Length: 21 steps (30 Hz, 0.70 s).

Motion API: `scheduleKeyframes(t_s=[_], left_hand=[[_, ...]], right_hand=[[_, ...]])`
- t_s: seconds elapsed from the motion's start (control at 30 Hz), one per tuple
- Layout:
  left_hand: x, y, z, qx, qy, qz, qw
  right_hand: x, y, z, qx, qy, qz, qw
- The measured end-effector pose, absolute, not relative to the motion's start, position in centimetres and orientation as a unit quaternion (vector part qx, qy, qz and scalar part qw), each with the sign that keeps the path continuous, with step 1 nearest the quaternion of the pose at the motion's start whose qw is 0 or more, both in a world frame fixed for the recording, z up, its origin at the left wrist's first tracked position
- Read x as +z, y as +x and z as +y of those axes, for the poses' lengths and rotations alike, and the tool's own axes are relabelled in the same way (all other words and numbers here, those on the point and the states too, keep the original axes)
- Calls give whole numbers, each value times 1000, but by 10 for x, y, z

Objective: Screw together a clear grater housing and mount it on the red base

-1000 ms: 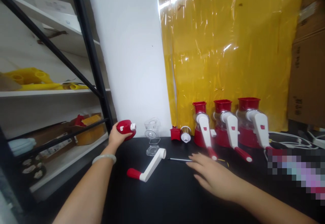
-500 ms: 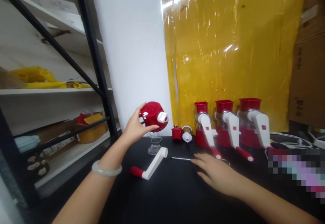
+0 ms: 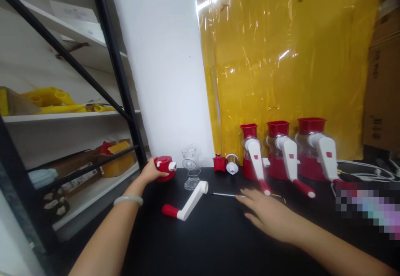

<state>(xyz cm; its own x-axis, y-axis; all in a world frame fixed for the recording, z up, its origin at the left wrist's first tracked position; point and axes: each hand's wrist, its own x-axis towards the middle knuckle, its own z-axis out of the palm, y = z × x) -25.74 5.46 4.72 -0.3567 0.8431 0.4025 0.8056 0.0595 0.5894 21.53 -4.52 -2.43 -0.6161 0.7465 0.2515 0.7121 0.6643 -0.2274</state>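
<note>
My left hand [image 3: 149,171] is closed round a red base [image 3: 164,168] with a white knob, low at the back left of the black table. Fingers apart, my right hand [image 3: 265,213] lies over the handle end of a thin screwdriver [image 3: 222,194]; it does not grip anything that I can see. Between the hands is a white crank [image 3: 194,201] with a red grip [image 3: 170,211]. Behind the crank stands a clear plastic housing [image 3: 191,163]. A red pusher [image 3: 219,164] and a metal drum [image 3: 231,164] sit side by side near the yellow curtain.
Three red and white rotary graters [image 3: 255,159] stand in a row at the back right, cranks facing forward. White cable [image 3: 359,171] lies right of them. A black-framed shelf [image 3: 117,63] rises at the left, and a cardboard box [image 3: 379,101] is at the far right.
My left hand has moved down and left with the red base, uncovering the clear housing. My right hand has hardly moved. The view has shifted slightly.
</note>
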Motion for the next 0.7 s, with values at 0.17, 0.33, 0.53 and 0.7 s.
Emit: scheduleKeyframes(t_s=[0.17, 0.33, 0.53, 0.7], left_hand=[[17, -247, 68, 378, 565, 731, 57], [7, -243, 74, 357, 563, 742, 72], [39, -219, 82, 324, 595, 735, -5], [78, -169, 96, 278, 720, 628, -100]], right_hand=[[-26, 215, -44, 49, -412, -898, 146], [-32, 217, -38, 30, -397, -906, 143], [-37, 220, -34, 48, -377, -907, 183], [-39, 222, -33, 47, -374, -908, 183]])
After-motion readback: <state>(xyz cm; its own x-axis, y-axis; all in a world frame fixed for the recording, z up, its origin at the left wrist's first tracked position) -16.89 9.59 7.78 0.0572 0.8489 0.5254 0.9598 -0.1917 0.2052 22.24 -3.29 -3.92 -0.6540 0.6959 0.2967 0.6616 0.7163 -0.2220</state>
